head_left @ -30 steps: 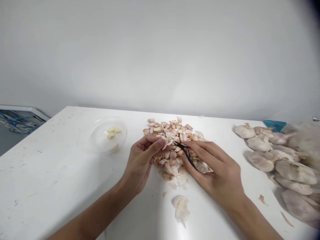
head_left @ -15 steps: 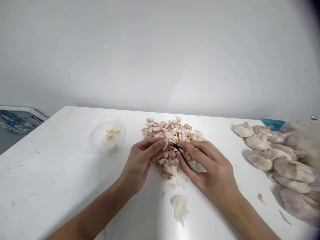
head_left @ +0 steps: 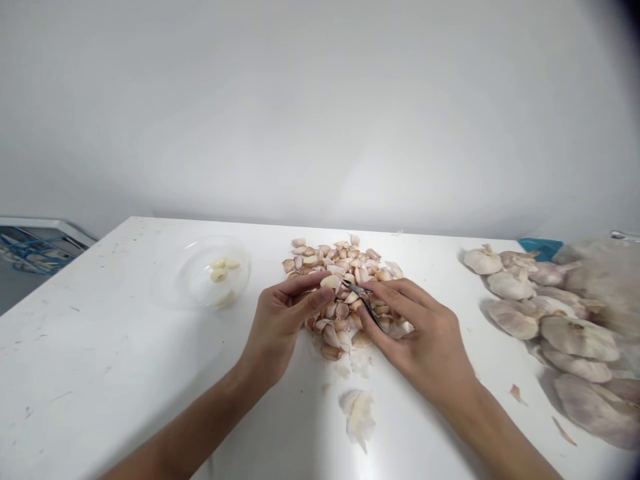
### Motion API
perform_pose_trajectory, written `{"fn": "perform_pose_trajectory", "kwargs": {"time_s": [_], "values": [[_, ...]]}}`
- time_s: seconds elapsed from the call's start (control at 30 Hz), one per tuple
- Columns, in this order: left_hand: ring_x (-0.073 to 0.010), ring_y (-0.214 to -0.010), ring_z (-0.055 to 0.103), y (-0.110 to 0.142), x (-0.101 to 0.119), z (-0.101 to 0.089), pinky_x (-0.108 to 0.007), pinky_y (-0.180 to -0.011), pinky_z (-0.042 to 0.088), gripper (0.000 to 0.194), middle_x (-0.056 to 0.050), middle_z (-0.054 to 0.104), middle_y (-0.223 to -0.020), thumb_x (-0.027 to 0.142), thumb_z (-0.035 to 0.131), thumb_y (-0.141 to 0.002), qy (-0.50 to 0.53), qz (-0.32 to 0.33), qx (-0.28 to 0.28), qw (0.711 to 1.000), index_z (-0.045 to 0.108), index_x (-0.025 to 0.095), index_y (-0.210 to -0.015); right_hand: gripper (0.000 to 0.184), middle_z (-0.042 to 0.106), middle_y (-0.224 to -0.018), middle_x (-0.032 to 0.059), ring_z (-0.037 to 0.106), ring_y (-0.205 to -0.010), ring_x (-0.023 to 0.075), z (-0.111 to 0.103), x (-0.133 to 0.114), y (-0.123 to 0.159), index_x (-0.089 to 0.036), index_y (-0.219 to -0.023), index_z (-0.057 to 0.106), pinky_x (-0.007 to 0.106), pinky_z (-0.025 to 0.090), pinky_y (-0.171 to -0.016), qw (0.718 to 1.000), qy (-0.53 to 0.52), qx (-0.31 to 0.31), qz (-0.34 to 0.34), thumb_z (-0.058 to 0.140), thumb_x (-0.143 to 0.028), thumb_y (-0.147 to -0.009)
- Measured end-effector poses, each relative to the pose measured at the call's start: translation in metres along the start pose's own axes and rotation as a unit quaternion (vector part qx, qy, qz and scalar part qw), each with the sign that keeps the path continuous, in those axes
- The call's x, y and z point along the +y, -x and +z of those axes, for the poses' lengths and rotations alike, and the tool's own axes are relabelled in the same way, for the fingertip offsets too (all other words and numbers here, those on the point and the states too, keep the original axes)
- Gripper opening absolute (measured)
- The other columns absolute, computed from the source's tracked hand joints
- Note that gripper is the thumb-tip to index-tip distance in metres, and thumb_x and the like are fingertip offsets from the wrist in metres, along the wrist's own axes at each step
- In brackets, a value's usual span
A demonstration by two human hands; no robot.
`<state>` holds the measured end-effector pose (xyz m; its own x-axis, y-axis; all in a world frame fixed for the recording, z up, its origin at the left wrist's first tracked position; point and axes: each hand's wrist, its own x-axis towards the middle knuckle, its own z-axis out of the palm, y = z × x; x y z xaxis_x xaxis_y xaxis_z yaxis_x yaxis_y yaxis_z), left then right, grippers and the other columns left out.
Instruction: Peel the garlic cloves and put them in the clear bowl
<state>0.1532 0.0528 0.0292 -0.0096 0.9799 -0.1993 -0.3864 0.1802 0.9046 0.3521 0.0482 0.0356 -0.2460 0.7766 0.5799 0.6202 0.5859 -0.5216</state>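
My left hand (head_left: 290, 313) pinches a garlic clove (head_left: 330, 282) between thumb and fingertips. The clove's pale yellowish flesh shows. My right hand (head_left: 425, 333) is closed round small dark-handled nippers (head_left: 369, 305), whose jaws point left and sit close against the clove's right side. Whether a bit of skin is caught in the jaws is too small to tell. Both hands are over a heap of unpeeled garlic cloves (head_left: 343, 311), and the right one hides part of it.
A clear bowl (head_left: 187, 283) holding several peeled cloves (head_left: 225, 265) stands left of the heap. Several whole garlic bulbs (head_left: 580, 337) lie at the right beside a clear plastic bag (head_left: 600, 273). Loose papery skin (head_left: 359, 417) lies in front. A wall (head_left: 320, 120) rises behind the table (head_left: 125, 373).
The clove in my left hand now shows more bare flesh, turned towards me. The nippers' handles have closed up somewhat in my right hand. The view has shifted slightly.
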Motion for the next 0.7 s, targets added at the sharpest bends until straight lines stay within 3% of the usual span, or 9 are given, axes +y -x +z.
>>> {"fn": "perform_pose_trajectory", "kwargs": {"time_s": [0.17, 0.27, 0.4, 0.5, 0.7], "values": [[-0.0211, -0.08, 0.077, 0.003, 0.003, 0.0, -0.026, -0.071, 0.062, 0.028, -0.005, 0.082, -0.087, 0.033, 0.088, -0.075, -0.151, 0.127, 0.046, 0.979, 0.084, 0.023, -0.101, 0.031, 0.074, -0.103, 0.0053, 0.071, -0.089, 0.0176, -0.007, -0.006, -0.003, -0.022, -0.118, 0.074, 0.03, 0.062, -0.075, 0.998, -0.054, -0.014, -0.027, 0.072, -0.014, -0.088], [-0.0188, -0.071, 0.076, 0.008, 0.008, -0.001, -0.025, -0.068, 0.061, 0.016, -0.001, 0.081, -0.08, 0.028, 0.086, -0.077, -0.261, 0.244, 0.055, 0.932, 0.085, 0.028, -0.093, 0.034, 0.074, -0.103, 0.0062, 0.07, -0.09, 0.0179, -0.011, -0.007, -0.003, -0.02, -0.118, 0.073, 0.03, 0.061, -0.074, 0.997, -0.055, 0.012, -0.057, 0.074, -0.01, -0.085], [-0.0159, -0.068, 0.075, 0.009, 0.009, -0.006, -0.023, -0.069, 0.06, 0.024, 0.002, 0.082, -0.084, 0.021, 0.084, -0.079, -0.356, 0.37, 0.032, 0.858, 0.083, 0.033, -0.099, 0.04, 0.073, -0.103, 0.0074, 0.068, -0.09, 0.0187, -0.017, -0.003, -0.002, -0.019, -0.12, 0.071, 0.033, 0.059, -0.076, 0.993, -0.019, 0.023, -0.115, 0.075, -0.007, -0.083], [-0.0158, -0.073, 0.076, 0.007, 0.01, -0.013, -0.023, -0.074, 0.06, 0.029, 0.001, 0.083, -0.092, 0.018, 0.081, -0.082, -0.392, 0.404, 0.015, 0.826, 0.082, 0.034, -0.106, 0.043, 0.073, -0.102, 0.0074, 0.065, -0.086, 0.018, -0.02, 0.001, 0.0, -0.019, -0.125, 0.068, 0.033, 0.057, -0.071, 0.988, 0.025, 0.004, -0.15, 0.076, -0.008, -0.084], [-0.0209, -0.085, 0.078, 0.004, 0.017, -0.019, -0.026, -0.08, 0.061, 0.031, -0.003, 0.083, -0.1, 0.016, 0.08, -0.081, -0.402, 0.38, -0.041, 0.832, 0.082, 0.03, -0.108, 0.043, 0.072, -0.104, 0.0088, 0.063, -0.082, 0.0174, -0.023, -0.002, 0.002, -0.016, -0.128, 0.065, 0.032, 0.054, -0.069, 0.978, 0.101, 0.005, -0.183, 0.075, -0.009, -0.086]]}}
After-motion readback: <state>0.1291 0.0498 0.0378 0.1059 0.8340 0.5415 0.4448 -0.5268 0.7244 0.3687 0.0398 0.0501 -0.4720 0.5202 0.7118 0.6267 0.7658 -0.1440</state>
